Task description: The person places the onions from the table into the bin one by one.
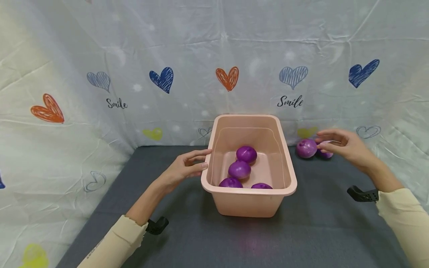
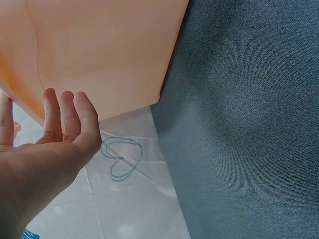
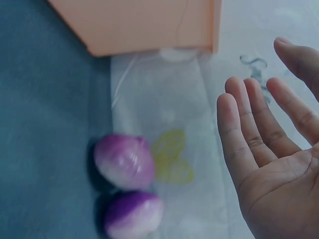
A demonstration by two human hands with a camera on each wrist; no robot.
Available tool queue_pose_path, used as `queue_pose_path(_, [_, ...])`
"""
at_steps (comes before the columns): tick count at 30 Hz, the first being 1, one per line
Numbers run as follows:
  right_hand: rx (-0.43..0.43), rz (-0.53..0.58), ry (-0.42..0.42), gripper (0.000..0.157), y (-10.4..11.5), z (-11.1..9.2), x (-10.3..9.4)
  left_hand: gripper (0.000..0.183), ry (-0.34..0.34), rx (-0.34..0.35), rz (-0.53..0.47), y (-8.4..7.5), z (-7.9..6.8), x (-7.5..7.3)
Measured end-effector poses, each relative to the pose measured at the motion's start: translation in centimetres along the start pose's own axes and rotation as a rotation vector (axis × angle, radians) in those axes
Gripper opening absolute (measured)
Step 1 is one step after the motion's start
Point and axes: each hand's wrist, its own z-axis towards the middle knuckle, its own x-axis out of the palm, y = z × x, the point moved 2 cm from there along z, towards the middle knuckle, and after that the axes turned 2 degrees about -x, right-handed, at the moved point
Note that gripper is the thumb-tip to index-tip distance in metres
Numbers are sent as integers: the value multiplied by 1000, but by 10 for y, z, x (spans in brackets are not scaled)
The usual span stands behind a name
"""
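A pink plastic bin (image 1: pixel 248 203) stands on the dark cloth with several purple onions inside, among them one onion (image 1: pixel 246 154) in the middle. My left hand (image 1: pixel 182 167) is at the bin's left side, fingertips right at the rim; in the left wrist view its loosely bent fingers (image 2: pixel 82 112) lie against the outer wall. Over at the right, my right hand (image 1: pixel 348 147) hovers by two onions, overlapping the farther one in the head view. The right wrist view shows its palm empty and fingers extended, beside a purple-white onion (image 3: pixel 124 160) and a darker onion (image 3: pixel 133 215).
Behind the bin hangs a white curtain (image 1: pixel 194 48) printed with hearts and "Smile" lettering, meeting the back edge of the dark cloth (image 1: pixel 167 238). A black wrist strap (image 1: pixel 363 194) shows at the right sleeve, another strap (image 1: pixel 157 225) at the left.
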Motion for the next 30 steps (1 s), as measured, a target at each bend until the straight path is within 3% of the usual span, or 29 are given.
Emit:
queue_pose_path(13, [30,17,-33,37,-31,-27,-26,54,10,1,-6,-1,1,-1])
queue_pose_path(19, [100,78,-69,35,-44,-34,-33,54,9,0,-8,0,0,-1])
queue_pose_path(30, [133,-19,-53,35,-72,-46,-44,54,12,-1,2,0,0,0])
